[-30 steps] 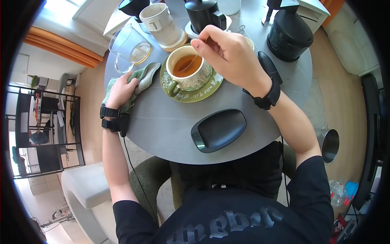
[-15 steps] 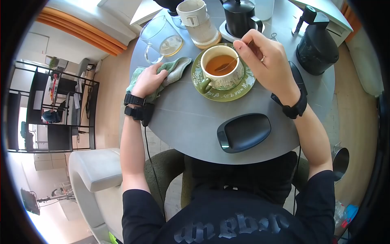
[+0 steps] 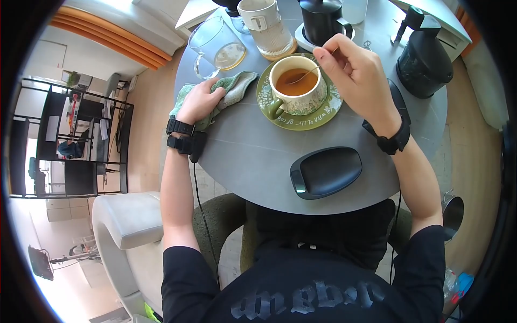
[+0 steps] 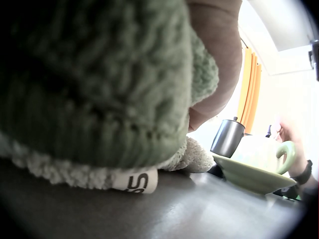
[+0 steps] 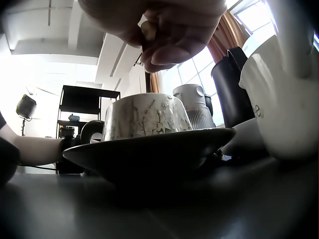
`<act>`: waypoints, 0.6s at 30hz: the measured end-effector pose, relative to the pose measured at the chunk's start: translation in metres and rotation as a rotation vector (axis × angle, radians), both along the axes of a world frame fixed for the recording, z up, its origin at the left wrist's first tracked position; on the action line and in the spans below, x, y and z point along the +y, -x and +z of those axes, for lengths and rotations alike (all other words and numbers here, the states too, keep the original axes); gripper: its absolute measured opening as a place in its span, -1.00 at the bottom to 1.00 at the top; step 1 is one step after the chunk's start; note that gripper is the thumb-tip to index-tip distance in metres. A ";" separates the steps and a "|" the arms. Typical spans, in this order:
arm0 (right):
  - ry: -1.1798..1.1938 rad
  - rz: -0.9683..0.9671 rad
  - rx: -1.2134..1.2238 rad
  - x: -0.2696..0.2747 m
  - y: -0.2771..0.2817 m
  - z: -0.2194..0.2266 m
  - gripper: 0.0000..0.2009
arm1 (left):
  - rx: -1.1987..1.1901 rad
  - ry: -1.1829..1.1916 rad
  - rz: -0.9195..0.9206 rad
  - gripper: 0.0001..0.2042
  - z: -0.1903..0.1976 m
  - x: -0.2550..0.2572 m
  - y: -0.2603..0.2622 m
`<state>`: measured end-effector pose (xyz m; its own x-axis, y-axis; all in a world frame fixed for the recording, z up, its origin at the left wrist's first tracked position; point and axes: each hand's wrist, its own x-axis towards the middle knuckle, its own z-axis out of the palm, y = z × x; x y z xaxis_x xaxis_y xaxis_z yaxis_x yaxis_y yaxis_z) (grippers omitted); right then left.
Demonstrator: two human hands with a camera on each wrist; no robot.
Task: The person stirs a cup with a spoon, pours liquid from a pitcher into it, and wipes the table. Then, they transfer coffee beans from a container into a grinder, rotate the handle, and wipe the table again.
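Note:
On the round grey table, a patterned cup (image 3: 304,102) of amber liquid stands on a green saucer (image 3: 293,125). My right hand (image 3: 363,83) pinches the end of a thin metal spoon (image 3: 306,77) above the cup's right side, its lower end in the liquid. At the left, my left hand (image 3: 199,103) grips a folded green cloth (image 3: 237,91) lying on the table. The left wrist view shows the cloth (image 4: 109,84) close up, bunched against a finger. From low down, the right wrist view shows the cup (image 5: 147,117) under my right hand (image 5: 167,30).
A glass jug (image 3: 212,46), a ribbed white container (image 3: 266,29) and a black kettle (image 3: 320,21) stand behind the cup. At the right is a black canister (image 3: 424,67); a black dish-shaped object (image 3: 328,172) lies near the front edge. A white pitcher (image 5: 281,94) shows in the right wrist view.
The head view has shifted, so the table appears further right. The spoon has moved within the cup, its dipped end now further left. My left hand stays on the cloth.

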<state>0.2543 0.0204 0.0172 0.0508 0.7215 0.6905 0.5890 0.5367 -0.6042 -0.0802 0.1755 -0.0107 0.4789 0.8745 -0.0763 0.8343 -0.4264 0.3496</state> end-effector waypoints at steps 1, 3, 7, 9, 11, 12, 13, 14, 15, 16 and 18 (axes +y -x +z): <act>0.030 -0.029 -0.001 -0.001 -0.001 0.001 -0.78 | 0.000 0.009 0.007 -0.43 0.003 -0.002 -0.003; 0.023 0.004 0.000 -0.002 -0.001 0.002 -0.80 | 0.004 0.033 0.022 -0.43 0.009 -0.008 -0.006; -0.015 0.088 -0.021 -0.002 0.002 0.002 -0.80 | -0.003 -0.032 0.024 -0.43 0.002 -0.004 -0.002; -0.005 0.043 -0.011 -0.001 0.001 0.001 -0.80 | -0.006 -0.001 0.020 -0.43 0.001 -0.002 -0.001; 0.019 -0.010 0.005 0.000 -0.002 0.001 -0.81 | -0.008 -0.018 0.015 -0.43 0.000 -0.002 0.000; 0.015 -0.001 0.001 0.000 -0.002 0.002 -0.80 | -0.008 -0.025 0.012 -0.43 0.000 -0.002 0.000; 0.014 0.008 -0.001 -0.001 -0.002 0.003 -0.80 | -0.008 -0.003 0.020 -0.43 0.001 -0.004 -0.002; 0.014 0.018 -0.003 -0.003 -0.002 0.003 -0.80 | -0.007 0.018 0.029 -0.43 0.005 -0.006 -0.004; 0.004 0.039 -0.004 -0.003 0.000 0.002 -0.80 | -0.007 0.037 0.038 -0.43 0.008 -0.007 -0.005; -0.012 0.059 -0.008 -0.002 0.002 0.000 -0.80 | -0.007 0.007 0.038 -0.43 0.007 -0.008 -0.005; -0.022 0.054 -0.012 0.000 0.002 0.000 -0.79 | -0.010 -0.056 0.035 -0.43 0.005 -0.010 -0.004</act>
<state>0.2519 0.0204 0.0176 0.0038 0.7079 0.7063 0.5658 0.5809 -0.5852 -0.0764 0.1656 -0.0061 0.4485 0.8935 -0.0221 0.8454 -0.4160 0.3349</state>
